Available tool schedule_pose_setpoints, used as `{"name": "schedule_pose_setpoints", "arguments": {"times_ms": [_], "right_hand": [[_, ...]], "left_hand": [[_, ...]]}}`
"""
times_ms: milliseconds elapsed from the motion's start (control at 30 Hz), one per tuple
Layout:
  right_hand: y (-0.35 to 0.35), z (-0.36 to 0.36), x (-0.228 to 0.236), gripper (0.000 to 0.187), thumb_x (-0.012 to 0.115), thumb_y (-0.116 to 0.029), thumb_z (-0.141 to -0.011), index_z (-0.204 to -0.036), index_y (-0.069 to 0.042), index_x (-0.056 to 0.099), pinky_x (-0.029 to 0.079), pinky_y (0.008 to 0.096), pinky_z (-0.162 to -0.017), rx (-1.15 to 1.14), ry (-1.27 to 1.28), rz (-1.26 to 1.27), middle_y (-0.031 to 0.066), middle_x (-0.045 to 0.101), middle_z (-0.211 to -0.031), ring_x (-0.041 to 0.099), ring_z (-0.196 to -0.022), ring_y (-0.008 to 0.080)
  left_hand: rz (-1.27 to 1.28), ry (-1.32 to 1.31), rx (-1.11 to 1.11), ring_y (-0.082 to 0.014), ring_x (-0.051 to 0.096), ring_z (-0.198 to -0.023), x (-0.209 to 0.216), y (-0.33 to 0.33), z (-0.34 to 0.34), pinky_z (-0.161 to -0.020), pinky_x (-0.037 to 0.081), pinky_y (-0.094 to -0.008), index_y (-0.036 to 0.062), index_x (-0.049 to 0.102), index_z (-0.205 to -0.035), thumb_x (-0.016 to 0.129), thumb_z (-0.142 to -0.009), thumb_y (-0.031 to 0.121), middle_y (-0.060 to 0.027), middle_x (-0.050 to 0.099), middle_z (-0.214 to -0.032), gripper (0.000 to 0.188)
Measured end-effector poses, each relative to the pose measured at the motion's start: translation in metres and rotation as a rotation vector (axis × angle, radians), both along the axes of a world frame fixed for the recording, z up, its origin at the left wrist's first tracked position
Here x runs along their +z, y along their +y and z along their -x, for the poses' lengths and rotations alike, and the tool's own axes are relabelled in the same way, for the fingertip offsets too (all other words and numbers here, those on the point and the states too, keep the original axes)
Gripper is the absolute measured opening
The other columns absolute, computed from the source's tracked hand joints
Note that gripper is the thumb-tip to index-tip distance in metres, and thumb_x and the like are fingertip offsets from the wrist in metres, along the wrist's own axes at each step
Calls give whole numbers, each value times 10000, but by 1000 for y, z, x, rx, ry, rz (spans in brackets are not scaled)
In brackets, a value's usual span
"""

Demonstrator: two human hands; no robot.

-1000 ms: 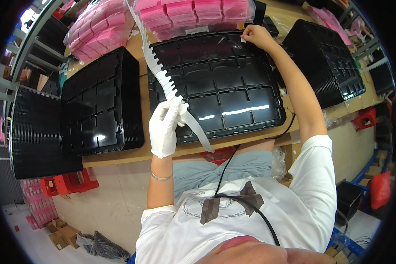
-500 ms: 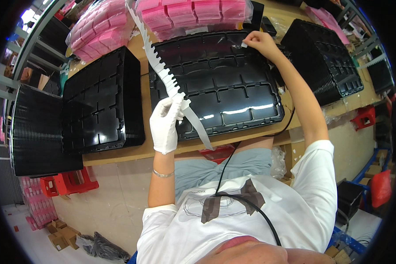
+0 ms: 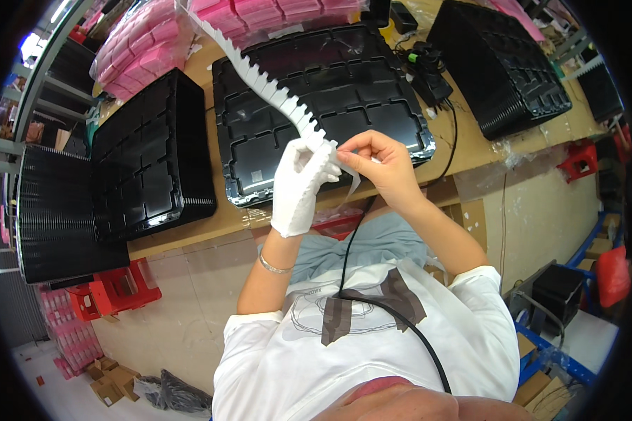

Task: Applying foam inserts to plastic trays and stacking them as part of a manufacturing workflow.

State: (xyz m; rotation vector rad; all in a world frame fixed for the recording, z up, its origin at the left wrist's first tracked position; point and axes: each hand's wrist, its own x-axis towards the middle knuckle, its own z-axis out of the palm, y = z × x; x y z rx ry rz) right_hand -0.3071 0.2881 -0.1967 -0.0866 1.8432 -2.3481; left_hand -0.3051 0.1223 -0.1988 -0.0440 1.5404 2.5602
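Head view: a long white strip with toothed edge (image 3: pixel 270 92) stretches over a black plastic tray with moulded rectangular panels (image 3: pixel 372 91) on the brown counter (image 3: pixel 477 158). Its long axis runs slantwise from the hands, away from the person and to the left, toward pink bundles in clear plastic wrap (image 3: pixel 260 14); a short smooth tail hangs below the fingers near the tray's front edge. The white-gloved left hand (image 3: pixel 298 186) is closed in a pinch on the strip's near part and lies closer to its long run. The bare right hand (image 3: pixel 386 168) comes from the right, its thumb and forefinger drawn together just beside the gloved fingertips, by the tail; whether they grip anything cannot be told. Stacked black trays (image 3: pixel 144 154) stand to the left, another black tray stack (image 3: pixel 498 67) to the right
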Motion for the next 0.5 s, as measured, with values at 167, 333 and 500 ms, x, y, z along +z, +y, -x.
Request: {"name": "schedule_pose_setpoints", "arguments": {"times_ms": [167,333,500], "right_hand": [[21,-18,8,100,764,-27,-781,-872,-59,737,385,226,-548,-196,634,-466,0,627,-733,491,-605,70],[93,5,20,92,765,-77,-776,-857,-41,740,358,246,-554,-70,402,-696,2,583,-681,454,-612,74],[117,40,-6,103,752,-104,-784,-859,-45,711,379,295,-560,-28,450,-1015,37,527,-630,465,-585,150]], "left_hand": [[52,-19,-5,-108,603,-696,9,11,-2,-628,502,-236,26,575,-1087,610,-973,123,-86,647,-955,153],[79,35,-5,-112,633,-707,1,5,3,-633,525,-228,14,597,-1080,624,-963,137,-109,681,-984,172],[195,30,-53,-109,627,-692,2,4,7,-624,521,-224,21,607,-1057,627,-962,131,-120,679,-981,147]]}}
